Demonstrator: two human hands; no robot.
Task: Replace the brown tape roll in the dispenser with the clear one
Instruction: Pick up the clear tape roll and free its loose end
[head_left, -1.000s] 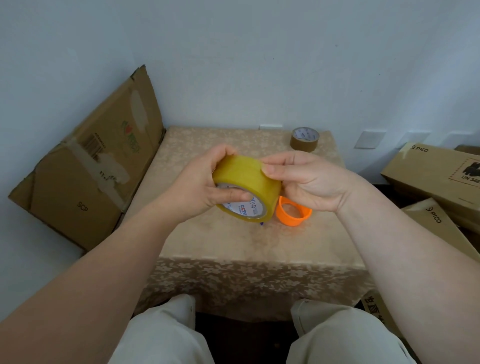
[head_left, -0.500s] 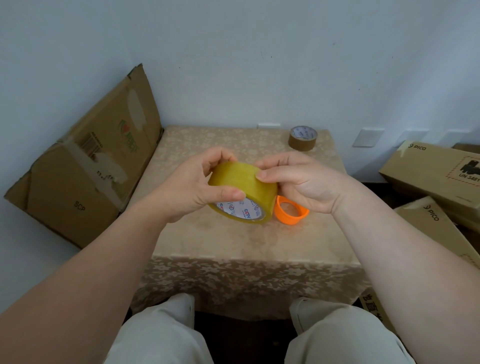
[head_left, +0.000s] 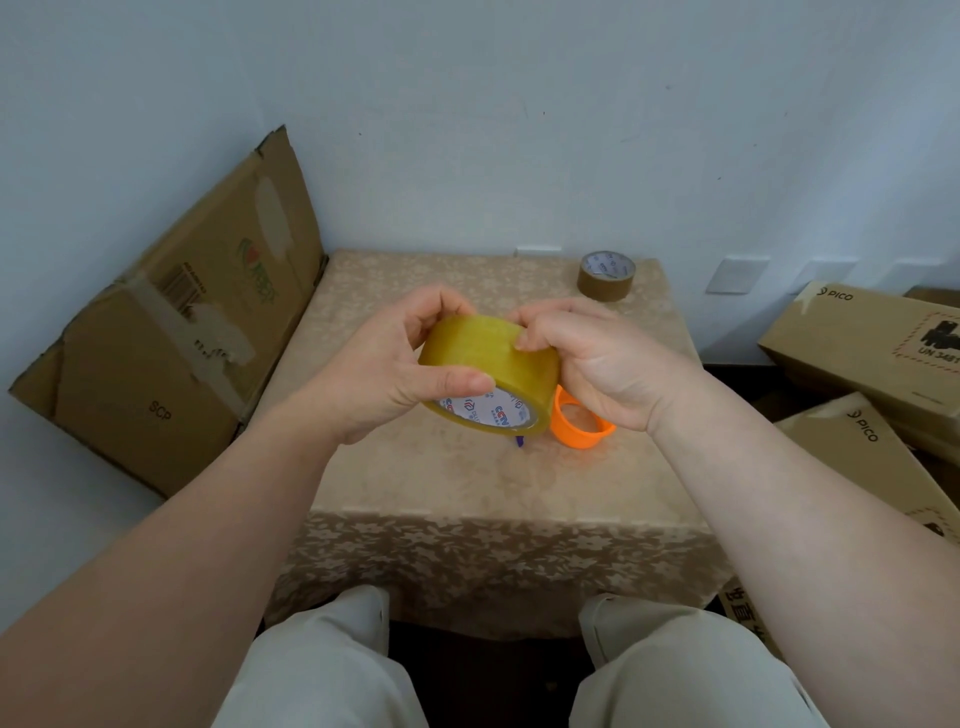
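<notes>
Since a half second earlier, our right hand (head_left: 597, 364) had curled its fingers, their tips pinching at the clear roll (head_left: 488, 353). Our left hand (head_left: 384, 374) gripped that roll above the table (head_left: 467, 483), partly hiding the dispenser (head_left: 576, 426); the brown roll (head_left: 606, 275) sat far back.

1. A table (head_left: 467, 483) stands against the wall, covered by a beige cloth with a pale flower pattern that hangs over its near edge.
2. A brown roll (head_left: 605, 275) lies flat at the far right corner, its printed core facing up.
3. An orange ring (head_left: 579, 428) sits right of centre, open side up.
4. Just left of the ring, a small purple bit (head_left: 519, 441) shows, mostly hidden.
</notes>
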